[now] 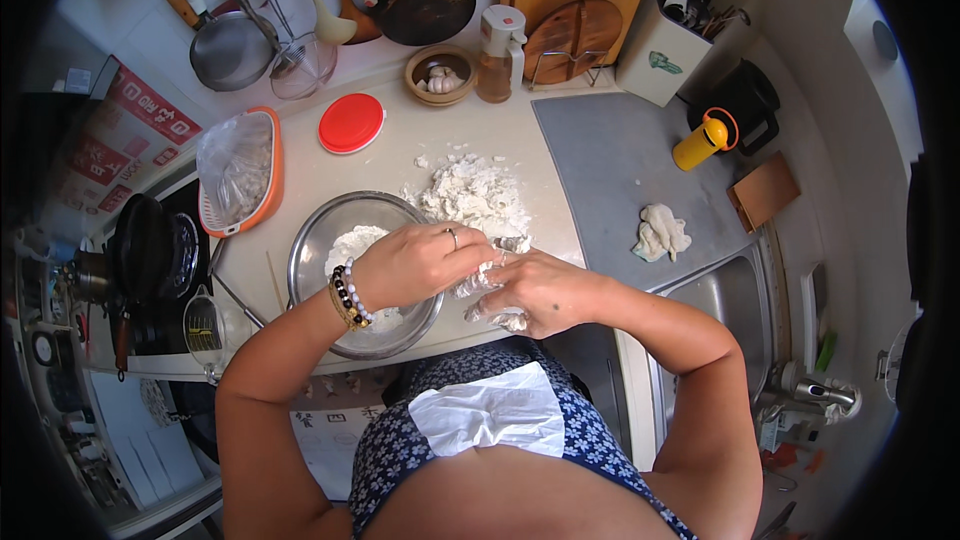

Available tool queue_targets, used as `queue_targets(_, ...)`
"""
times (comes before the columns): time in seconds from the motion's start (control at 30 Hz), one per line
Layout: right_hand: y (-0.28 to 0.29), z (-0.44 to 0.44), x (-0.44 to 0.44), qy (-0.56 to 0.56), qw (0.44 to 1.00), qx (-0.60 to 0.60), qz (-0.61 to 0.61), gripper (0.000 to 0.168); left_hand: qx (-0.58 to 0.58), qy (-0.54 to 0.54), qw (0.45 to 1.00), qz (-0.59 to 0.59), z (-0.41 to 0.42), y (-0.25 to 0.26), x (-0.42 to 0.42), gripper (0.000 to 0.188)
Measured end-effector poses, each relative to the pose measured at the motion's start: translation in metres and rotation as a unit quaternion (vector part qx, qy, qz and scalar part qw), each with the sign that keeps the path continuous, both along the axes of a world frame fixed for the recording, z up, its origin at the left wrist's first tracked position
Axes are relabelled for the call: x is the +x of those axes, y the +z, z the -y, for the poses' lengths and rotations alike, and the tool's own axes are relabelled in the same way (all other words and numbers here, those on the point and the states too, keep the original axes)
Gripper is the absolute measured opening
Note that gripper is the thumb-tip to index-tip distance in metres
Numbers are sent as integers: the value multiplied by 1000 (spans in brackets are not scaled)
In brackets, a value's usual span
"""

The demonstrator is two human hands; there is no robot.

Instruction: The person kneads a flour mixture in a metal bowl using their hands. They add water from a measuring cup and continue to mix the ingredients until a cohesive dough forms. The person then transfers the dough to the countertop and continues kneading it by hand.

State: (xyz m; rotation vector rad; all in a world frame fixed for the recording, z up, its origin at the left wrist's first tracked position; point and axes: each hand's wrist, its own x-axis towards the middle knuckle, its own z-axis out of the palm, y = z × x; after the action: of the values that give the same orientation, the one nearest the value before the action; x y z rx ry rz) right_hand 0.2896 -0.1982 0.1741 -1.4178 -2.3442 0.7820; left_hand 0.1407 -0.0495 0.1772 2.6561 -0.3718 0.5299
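Note:
A heap of shaggy flour dough (476,193) lies on the pale counter. Just below it my two hands meet. My left hand (420,262), with a ring and beaded bracelets, reaches over the steel mixing bowl (306,240); its bent fingers touch the fingers of the other hand. Sticky dough coats the fingers of my right hand (544,292), which are spread and curled. Whether either hand grips a loose lump is not plain. Loose white flour (356,244) is in the bowl, partly hidden by my left hand and wrist.
A red-lidded tub (351,123), an orange basket (274,165) with a plastic bag, a garlic bowl (441,94) and an oil jug (499,52) stand behind. At right are a crumpled cloth (661,232), a yellow container (701,144) and a sink (720,307); a glass measuring jug (210,326) stands left.

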Motion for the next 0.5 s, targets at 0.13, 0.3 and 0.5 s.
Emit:
queue_targets(0.13,5,4,4,-3,999,-32,6,49,-28,-12,999,41,0,0,4,16)
queue_targets(0.3,5,10,11,7,993,67,94,41,-263,136,955,-17,-18,-10,3,20)
queue_targets(0.5,-9,0,-1,99,966,188,145,24,-335,35,919,-206,-11,0,42,33)
